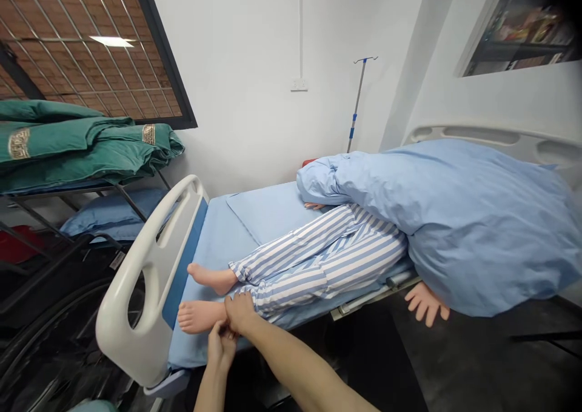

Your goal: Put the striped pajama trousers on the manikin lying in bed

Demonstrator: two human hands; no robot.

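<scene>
A manikin in blue-and-white striped trousers (313, 269) lies on a hospital bed, its bare feet toward the footboard. My right hand (242, 312) is wrapped over the ankle of the nearer foot (200, 316), beside the trouser cuff. Just below that ankle, my left hand (221, 342) has its fingers curled and pinched close to the right one; what they hold is hidden. The farther foot (213, 277) rests on the blue sheet (216, 230). A light blue quilt (473, 218) covers the manikin's upper body, and one manikin hand (427, 303) sticks out past the bed's near side.
At the left stands the white footboard (131, 279), with a wheelchair wheel (40, 339) beyond it. Folded green covers (86, 145) lie on a rack beneath a barred window. Behind the bed rises a drip pole (357, 106). The headboard (482, 136) is at the right.
</scene>
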